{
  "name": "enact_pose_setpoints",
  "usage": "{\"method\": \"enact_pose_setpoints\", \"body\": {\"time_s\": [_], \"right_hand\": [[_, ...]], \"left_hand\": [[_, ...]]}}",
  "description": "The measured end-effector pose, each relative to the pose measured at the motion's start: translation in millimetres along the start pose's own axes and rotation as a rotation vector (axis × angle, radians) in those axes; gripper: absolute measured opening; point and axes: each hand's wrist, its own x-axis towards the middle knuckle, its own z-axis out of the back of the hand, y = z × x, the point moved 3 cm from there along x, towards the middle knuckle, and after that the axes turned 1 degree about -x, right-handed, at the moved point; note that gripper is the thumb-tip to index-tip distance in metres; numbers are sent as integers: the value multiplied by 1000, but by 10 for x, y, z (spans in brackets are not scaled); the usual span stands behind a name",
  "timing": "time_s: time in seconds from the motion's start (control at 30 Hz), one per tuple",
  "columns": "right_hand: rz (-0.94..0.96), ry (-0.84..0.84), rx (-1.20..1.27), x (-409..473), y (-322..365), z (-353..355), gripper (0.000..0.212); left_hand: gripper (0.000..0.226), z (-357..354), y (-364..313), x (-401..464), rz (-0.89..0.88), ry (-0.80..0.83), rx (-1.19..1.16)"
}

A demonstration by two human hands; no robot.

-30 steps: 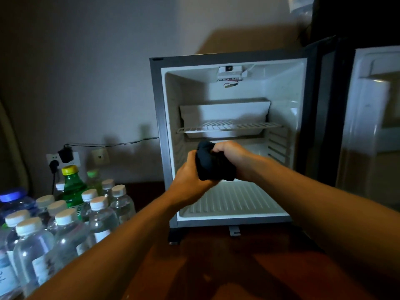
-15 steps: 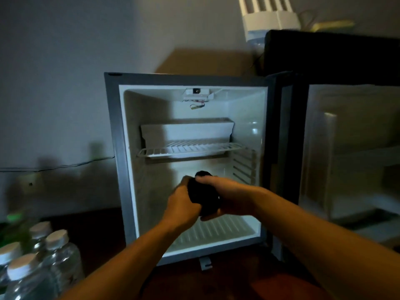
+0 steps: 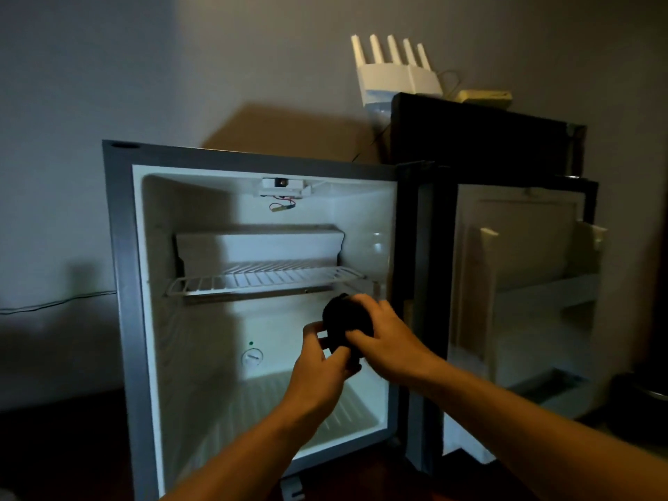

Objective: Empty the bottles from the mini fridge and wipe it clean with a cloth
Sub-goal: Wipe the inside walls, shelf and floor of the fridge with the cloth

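The mini fridge [image 3: 123, 283] stands open in front of me, its white inside lit and holding no bottles. A wire shelf [image 3: 264, 280] crosses its upper half. In front of the lower compartment, both hands hold a bunched dark cloth [image 3: 343, 323]. My left hand [image 3: 320, 367] grips it from below and the left. My right hand [image 3: 386, 338] wraps over it from the right. The fridge door [image 3: 520, 301] is swung wide to the right. No bottles are in view.
A white router [image 3: 394, 74] with several antennas and a small beige box [image 3: 484, 95] sit on a black appliance [image 3: 480, 139] behind the door. A cable [image 3: 54, 303] runs along the wall at left. Dark wooden surface [image 3: 54, 446] lies under the fridge.
My view has swung right and up, so the bottles at the left have left the frame. Both hands, still holding the cloth, have shifted toward the fridge's right wall.
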Motion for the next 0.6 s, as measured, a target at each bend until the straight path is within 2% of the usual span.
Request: {"method": "enact_pose_setpoints", "body": {"time_s": [0.1, 0.2, 0.27, 0.33, 0.4, 0.5, 0.57, 0.6], "right_hand": [[177, 42, -240, -22, 82, 146, 58], [394, 12, -753, 57, 167, 343, 66], [566, -48, -1038, 147, 257, 492, 57], [746, -143, -1191, 242, 348, 618, 44], [855, -188, -1315, 371, 369, 687, 41], [849, -65, -1496, 554, 338, 727, 41], [712, 51, -1649, 637, 280, 744, 41], [669, 50, -1689, 649, 269, 751, 43]], "left_hand": [[47, -141, -83, 59, -91, -24, 74], [55, -256, -159, 166, -192, -52, 141], [58, -345, -219, 217, -272, -102, 211], [68, -436, -270, 257, -340, -172, 258], [76, -528, -329, 299, -389, -225, 312], [78, -625, -375, 441, -418, -301, 354], [75, -699, -389, 539, -415, -297, 388], [74, -743, -394, 585, -417, -278, 401]]}}
